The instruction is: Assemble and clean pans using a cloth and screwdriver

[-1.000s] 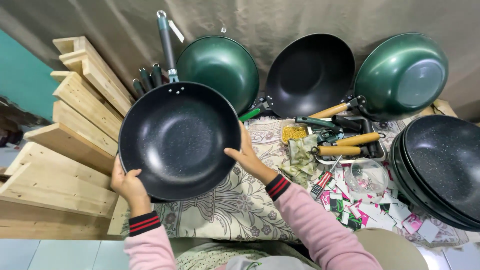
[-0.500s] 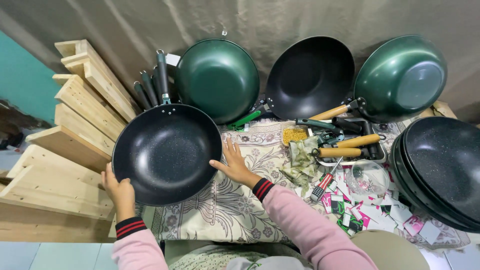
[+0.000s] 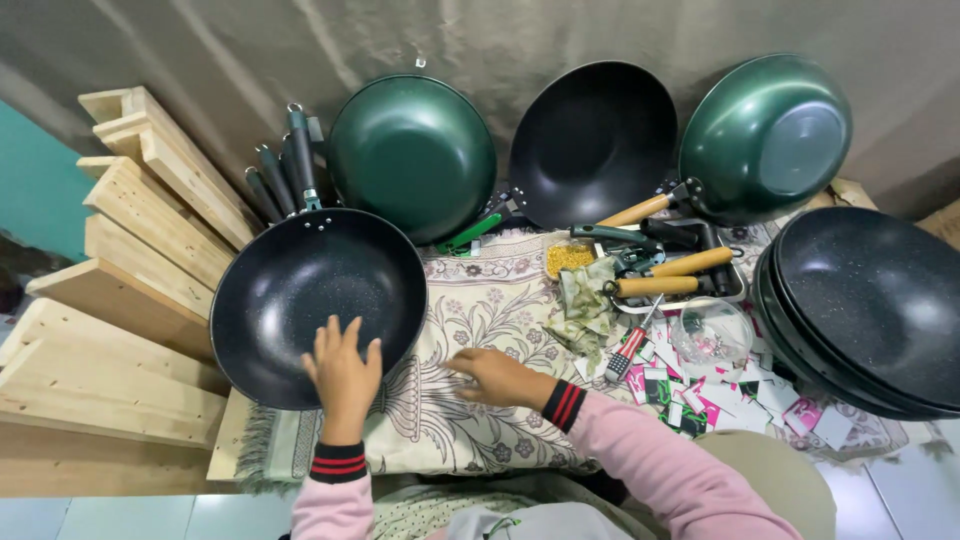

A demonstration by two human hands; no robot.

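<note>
While my left hand (image 3: pixel 343 375) is pressing flat, fingers spread, on the black speckled wok (image 3: pixel 318 305) lying at the floral cloth's (image 3: pixel 480 400) left edge, my right hand (image 3: pixel 497 377) is resting empty on the cloth; I'm judging the wok rigid, weighty, slick-coated, best gripped by its long handle (image 3: pixel 301 155).

grey draped backdrop (image 3: pixel 250 60), teal wall (image 3: pixel 35 170)

Stack of black speckled non-stick pans (image 3: pixel 870 310), cut off by the right edge. Left hand (image 3: pixel 343 377) hides part of the black speckled wok's (image 3: pixel 300 300) near rim. Small pink and white cards (image 3: pixel 720 395), print too small to tell.
</note>
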